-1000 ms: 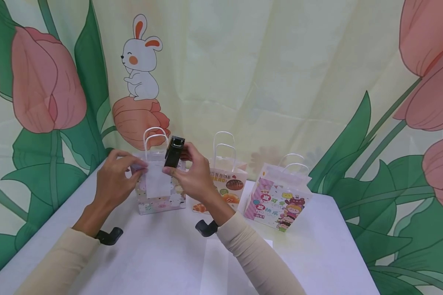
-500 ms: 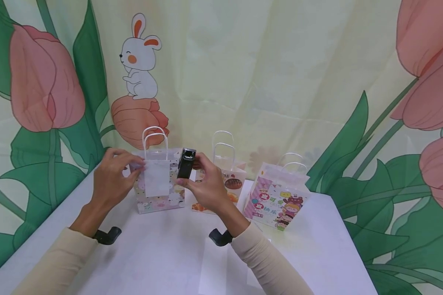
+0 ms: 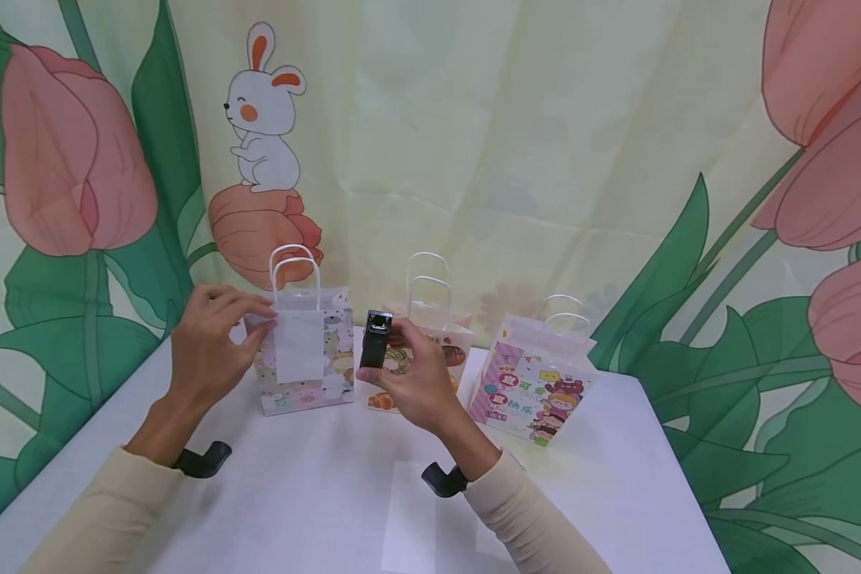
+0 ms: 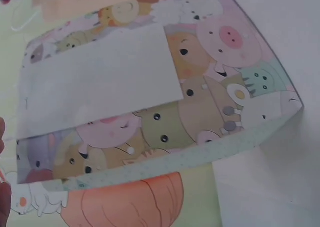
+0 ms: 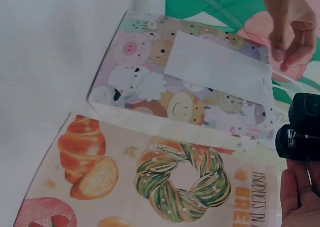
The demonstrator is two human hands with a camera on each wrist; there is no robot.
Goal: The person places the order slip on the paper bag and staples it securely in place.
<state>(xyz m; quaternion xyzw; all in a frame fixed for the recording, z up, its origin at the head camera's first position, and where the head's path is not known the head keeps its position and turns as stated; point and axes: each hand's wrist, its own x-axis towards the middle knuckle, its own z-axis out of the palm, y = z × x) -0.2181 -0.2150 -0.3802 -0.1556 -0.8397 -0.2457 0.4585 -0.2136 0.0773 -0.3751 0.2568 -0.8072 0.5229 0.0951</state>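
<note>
My right hand (image 3: 419,379) holds a black stapler (image 3: 376,339) upright between thumb and fingers, in front of the bread-print bag (image 3: 383,399). To its left stands an animal-print paper gift bag (image 3: 337,383) with white handles. A white paper slip (image 3: 299,351) lies flat against its front, its top at the bag's rim. A small staple-like line (image 5: 264,81) shows near the slip's top edge in the right wrist view. My left hand (image 3: 211,343) is at the animal bag's upper left corner. In the left wrist view its fingertips (image 4: 4,202) are apart, just off the bag.
A third gift bag (image 3: 534,391) with cartoon figures stands to the right. White paper slips (image 3: 410,510) lie on the white table (image 3: 294,494) near the front, partly behind my right forearm. A tulip-and-rabbit curtain (image 3: 430,159) hangs behind the table.
My right hand has moved right and slightly down with the stapler, away from the animal bag. The white slip stays on the bag. My left hand has shifted slightly left.
</note>
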